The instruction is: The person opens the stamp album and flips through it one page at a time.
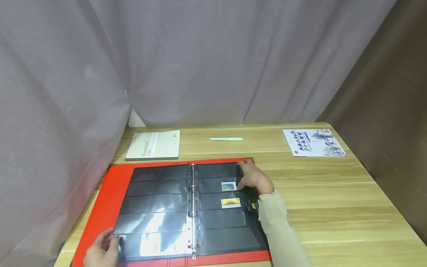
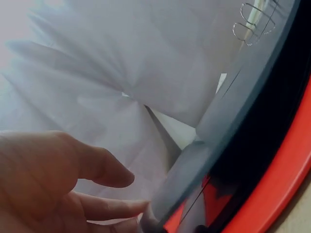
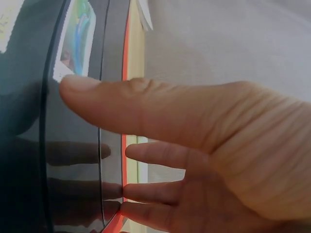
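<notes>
A red ring-binder stamp album [image 1: 91, 213] lies spread on the table, with a black pocket page on each side of its metal rings [image 1: 192, 200]. My left hand [image 1: 102, 249] is at the lower left corner of the left page [image 1: 153, 204]; its fingertips meet the page's edge and the thumb stands apart in the left wrist view. Over the upper right of the right page [image 1: 230, 222] is my right hand [image 1: 255, 177], thumb tip beside a blue-green stamp [image 1: 228, 186], other fingers extended by the outer edge. A yellow stamp [image 1: 231, 203] sits one pocket row lower.
Behind the album is a cream notepad [image 1: 153, 144] marked Gambit. A pale green pen [image 1: 227, 139] lies at the back middle. An illustrated booklet [image 1: 314, 142] is at the back right of the wooden table [image 1: 333, 207]. Grey curtain [image 1: 213, 63] hangs along the far edge.
</notes>
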Demonstrator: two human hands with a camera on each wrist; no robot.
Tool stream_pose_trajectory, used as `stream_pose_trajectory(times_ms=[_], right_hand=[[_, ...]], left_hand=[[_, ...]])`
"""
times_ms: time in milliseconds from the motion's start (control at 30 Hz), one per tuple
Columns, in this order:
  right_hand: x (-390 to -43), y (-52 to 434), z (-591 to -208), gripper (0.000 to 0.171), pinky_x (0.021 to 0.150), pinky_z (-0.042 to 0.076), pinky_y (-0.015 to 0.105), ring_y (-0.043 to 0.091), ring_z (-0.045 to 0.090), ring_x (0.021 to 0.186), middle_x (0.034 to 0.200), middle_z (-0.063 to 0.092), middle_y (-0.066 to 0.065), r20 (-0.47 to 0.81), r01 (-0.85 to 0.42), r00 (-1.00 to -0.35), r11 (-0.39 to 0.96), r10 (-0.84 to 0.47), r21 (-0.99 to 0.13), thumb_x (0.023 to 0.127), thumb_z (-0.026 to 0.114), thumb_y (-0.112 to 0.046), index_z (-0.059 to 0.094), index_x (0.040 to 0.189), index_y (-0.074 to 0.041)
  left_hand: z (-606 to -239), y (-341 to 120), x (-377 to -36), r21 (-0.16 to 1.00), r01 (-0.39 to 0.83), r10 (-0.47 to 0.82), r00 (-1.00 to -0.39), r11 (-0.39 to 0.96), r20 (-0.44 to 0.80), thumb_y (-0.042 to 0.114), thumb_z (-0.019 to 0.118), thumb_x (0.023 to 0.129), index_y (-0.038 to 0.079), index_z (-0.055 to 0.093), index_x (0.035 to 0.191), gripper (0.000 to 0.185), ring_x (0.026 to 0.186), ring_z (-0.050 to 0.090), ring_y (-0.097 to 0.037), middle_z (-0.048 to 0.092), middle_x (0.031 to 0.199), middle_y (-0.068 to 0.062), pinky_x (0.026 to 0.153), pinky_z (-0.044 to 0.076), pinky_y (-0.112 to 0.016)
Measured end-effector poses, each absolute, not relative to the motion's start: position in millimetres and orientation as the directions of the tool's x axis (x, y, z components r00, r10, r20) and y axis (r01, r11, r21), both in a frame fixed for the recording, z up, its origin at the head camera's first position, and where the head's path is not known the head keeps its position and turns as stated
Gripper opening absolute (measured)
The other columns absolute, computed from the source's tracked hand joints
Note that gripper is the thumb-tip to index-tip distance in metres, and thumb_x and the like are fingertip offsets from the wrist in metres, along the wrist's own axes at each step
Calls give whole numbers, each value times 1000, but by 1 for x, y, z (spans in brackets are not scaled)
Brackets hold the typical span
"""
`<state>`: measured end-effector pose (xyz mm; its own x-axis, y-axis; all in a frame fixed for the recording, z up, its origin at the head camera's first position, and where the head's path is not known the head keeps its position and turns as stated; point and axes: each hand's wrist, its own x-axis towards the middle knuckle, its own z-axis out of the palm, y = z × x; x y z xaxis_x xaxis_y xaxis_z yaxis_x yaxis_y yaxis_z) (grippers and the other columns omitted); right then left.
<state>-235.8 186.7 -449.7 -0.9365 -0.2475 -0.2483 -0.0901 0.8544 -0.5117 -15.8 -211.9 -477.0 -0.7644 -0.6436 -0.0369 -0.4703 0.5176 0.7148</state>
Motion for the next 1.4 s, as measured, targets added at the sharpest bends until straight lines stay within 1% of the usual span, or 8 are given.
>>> stream_pose_trajectory(times_ms=[167,367,500,733,900,1067,1233,1400], right_hand=[[-234,181,-449,98,110,38,54,46,33,143,158,25,33,-286,-98,-926,889,-246,-447,71,90,-5,35,151,9],[-233,176,-449,101,117,26,55,46,17,150,160,15,35,-317,-65,-923,899,-219,-432,73,90,-7,31,152,11],[-231,179,-451,101,117,26,55,46,17,149,161,15,34,-314,-57,-926,900,-209,-431,73,91,-8,31,152,11],[-224,178,-449,98,116,27,55,48,24,147,158,21,36,-293,-76,-933,910,-209,-407,71,92,-10,37,149,12],[-224,173,-446,91,113,33,54,47,34,143,154,33,35,-266,-99,-943,930,-202,-355,68,93,-12,47,144,11],[-225,170,-447,82,100,46,53,42,55,123,140,53,30,-228,-117,-954,943,-194,-313,64,96,-14,58,133,8],[-224,169,-448,79,92,50,51,37,60,107,123,62,24,-208,-118,-960,947,-185,-299,62,97,-14,61,128,7],[-223,169,-448,79,92,51,51,37,61,106,119,63,22,-187,-124,-965,949,-184,-290,61,98,-14,62,128,6]], left_hand=[[-479,-210,-22,678,-507,-636,-768,532,-75,15,62,92,-10,65,116,35,82,65,-36,70,95,-26,71,43,-43],[-482,-205,-29,649,-582,-654,-738,491,-167,12,60,93,-16,59,119,38,110,47,-52,56,113,-35,91,38,-63],[-482,-206,-34,603,-625,-634,-735,495,-242,15,60,95,-15,56,123,41,119,33,-57,44,122,-38,95,34,-68],[-480,-205,-42,511,-595,-582,-786,621,-208,28,65,91,-11,44,133,61,116,32,-63,35,126,-43,88,34,-76],[-476,-191,-52,559,-484,-478,-862,673,-171,29,73,86,-3,31,148,81,129,23,-64,23,143,-40,91,25,-80],[-474,-180,-62,584,-343,-307,-937,736,-164,29,78,85,2,26,154,91,140,8,-63,10,156,-38,97,12,-83],[-477,-170,-70,583,-243,-194,-970,775,-147,33,80,84,5,28,156,94,142,1,-65,6,160,-35,98,5,-85],[-483,-161,-74,577,-188,-153,-982,795,-109,37,85,80,6,37,155,95,142,1,-66,11,162,-34,99,0,-86]])
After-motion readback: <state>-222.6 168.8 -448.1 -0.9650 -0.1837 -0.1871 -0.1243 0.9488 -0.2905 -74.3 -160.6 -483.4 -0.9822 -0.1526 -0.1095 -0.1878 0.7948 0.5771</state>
